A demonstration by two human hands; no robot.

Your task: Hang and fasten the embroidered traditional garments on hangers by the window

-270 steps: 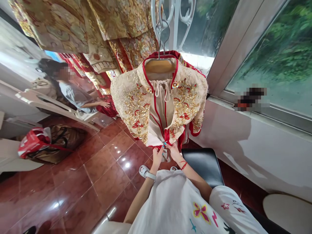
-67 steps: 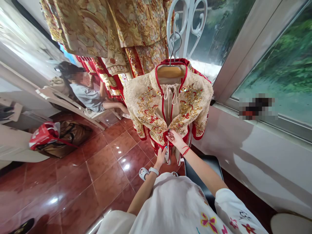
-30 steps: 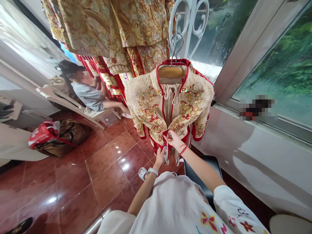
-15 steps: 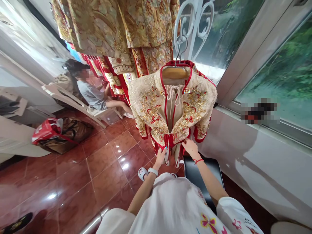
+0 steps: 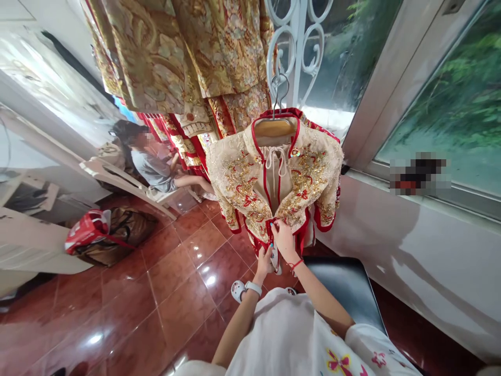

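A cream embroidered jacket (image 5: pixel 235 172) with red trim and gold beadwork hangs from a metal-hooked hanger (image 5: pixel 278 96) in front of me. Its front is apart at the collar and meets lower down, and pale tie strings (image 5: pixel 277 156) show inside the neck. My right hand (image 5: pixel 284 239) pinches the red front edge where the two sides come together; the small part between its fingertips is hidden. Just below, my left hand (image 5: pixel 265 259) grips the red lower hem.
White scrollwork (image 5: pixel 299 47) bears the hanger beside a window. More gold and red garments (image 5: pixel 164 57) hang behind. A person (image 5: pixel 151 162) sits on a white chair at left, near a red bag (image 5: pixel 86 230). A black seat (image 5: pixel 344 284) stands at my right.
My right hand has moved left and up from the jacket's right hem to the centre front. My left hand stays at the lower front edge. The view has shifted slightly.
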